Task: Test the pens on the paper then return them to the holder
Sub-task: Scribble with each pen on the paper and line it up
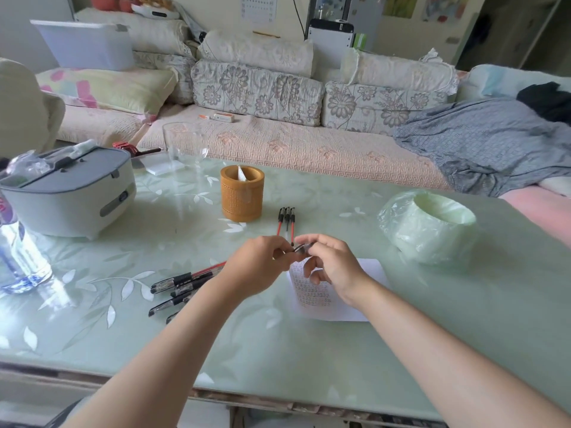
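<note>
My left hand (259, 263) and my right hand (331, 264) meet above the table's middle, both pinching one dark pen (300, 248) between their fingertips. Under my right hand lies the white paper (335, 304) with rows of scribbled marks. The brown cylindrical holder (242, 193) stands upright further back, a white slip sticking out of it. Three red-and-black pens (286, 220) lie side by side just right of the holder. Several more pens (180, 285) lie in a loose heap to the left of my left forearm.
A grey-and-white lidded appliance (74, 196) sits at the left, a water bottle (15, 248) at the far left. A clear glass (185, 146) stands behind the holder. A roll of pale green plastic bags (429, 227) is at the right. A sofa lies beyond the table.
</note>
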A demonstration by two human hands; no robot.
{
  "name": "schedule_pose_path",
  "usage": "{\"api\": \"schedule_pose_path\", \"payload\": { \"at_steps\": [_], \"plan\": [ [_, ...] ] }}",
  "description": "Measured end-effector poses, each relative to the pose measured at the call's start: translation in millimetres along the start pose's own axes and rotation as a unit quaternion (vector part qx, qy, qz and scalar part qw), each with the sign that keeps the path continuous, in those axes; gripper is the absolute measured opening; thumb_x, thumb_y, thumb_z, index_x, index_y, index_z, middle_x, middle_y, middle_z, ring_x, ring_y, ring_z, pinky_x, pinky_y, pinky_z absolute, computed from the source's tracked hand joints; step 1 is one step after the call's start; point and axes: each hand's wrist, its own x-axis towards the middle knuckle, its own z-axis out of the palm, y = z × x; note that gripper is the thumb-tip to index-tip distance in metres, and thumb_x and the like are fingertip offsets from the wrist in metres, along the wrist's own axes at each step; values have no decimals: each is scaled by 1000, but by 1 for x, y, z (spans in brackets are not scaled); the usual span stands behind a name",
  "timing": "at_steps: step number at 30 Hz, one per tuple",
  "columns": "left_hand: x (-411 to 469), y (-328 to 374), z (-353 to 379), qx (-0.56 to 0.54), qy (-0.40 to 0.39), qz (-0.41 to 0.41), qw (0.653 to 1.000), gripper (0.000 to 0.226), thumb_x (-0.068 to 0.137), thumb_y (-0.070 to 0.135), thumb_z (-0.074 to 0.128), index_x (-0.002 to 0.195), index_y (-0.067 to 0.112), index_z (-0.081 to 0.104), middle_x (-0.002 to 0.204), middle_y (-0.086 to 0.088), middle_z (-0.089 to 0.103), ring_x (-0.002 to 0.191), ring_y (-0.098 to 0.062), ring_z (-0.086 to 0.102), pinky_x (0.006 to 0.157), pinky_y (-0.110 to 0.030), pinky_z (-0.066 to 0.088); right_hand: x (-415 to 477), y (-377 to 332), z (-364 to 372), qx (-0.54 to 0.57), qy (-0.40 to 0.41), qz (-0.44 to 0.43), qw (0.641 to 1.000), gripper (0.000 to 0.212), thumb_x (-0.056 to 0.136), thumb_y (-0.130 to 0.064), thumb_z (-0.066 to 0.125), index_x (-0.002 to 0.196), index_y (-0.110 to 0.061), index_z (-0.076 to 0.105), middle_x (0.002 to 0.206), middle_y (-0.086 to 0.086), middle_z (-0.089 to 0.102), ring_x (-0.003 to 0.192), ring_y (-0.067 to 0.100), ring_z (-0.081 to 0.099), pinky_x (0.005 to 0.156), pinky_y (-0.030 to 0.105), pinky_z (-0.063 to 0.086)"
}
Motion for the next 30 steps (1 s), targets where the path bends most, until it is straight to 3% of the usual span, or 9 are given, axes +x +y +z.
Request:
{"api": "schedule_pose_path", "payload": {
  "at_steps": [5,8,10,16,19,24,27,30],
  "plan": [
    [3,12,10,2,-29,2,1000,12,88,39,61,86,31,70,76,17,70,69,1,59,63,-25,47,-10,11,-20,51,41,13,998,12,96,-11,57,94,-5,67,78,7,64,54,19,51,46,28,37],
    [4,6,8,19,-71,3,997,9,88,37,63,88,33,70,78,16,70,75,-2,61,68,-22,49,-10,12,-29,70,85,10,994,14,99,-13,52,90,-8,61,80,7,63,54,18,54,47,28,40],
    [3,4,6,17,-90,7,996,8,87,34,65,84,32,72,73,14,69,68,-1,60,67,-22,49,-9,12,-31,94,102,7,990,15,101,-15,48,91,-11,59,81,7,63,58,19,57,51,27,42],
    [4,10,21,-37,-99,42,994,3,83,31,72,85,29,71,78,11,72,77,-12,67,78,-36,54,-15,5,-24,196,36,18,980,33,106,-26,34,97,-11,62,80,10,67,71,23,63,67,33,48],
    [6,11,22,-41,-98,45,993,9,84,38,70,83,30,71,78,11,72,76,-9,66,76,-35,54,-13,0,-23,277,40,20,960,30,106,-28,31,92,-12,52,65,6,52,61,24,52,68,37,47],
    [11,4,22,4,-81,45,996,9,87,38,63,85,32,70,82,15,69,79,-6,63,78,-33,54,-13,-5,-37,354,-4,79,932,50,94,-59,37,64,-18,39,57,0,24,51,19,24,56,32,31],
    [14,-3,28,84,-89,87,989,4,84,37,68,88,38,67,89,18,62,85,-3,57,83,-32,51,-15,-7,-39,364,-14,93,927,48,87,-53,40,56,-19,28,56,0,17,53,19,13,52,29,21],
    [15,-11,34,126,-105,96,982,30,79,45,72,107,41,63,109,16,56,107,-5,46,93,-32,44,-13,-6,-39,371,-15,97,923,39,83,-41,36,53,-19,26,54,-1,15,53,18,9,50,28,15]
  ]
}}
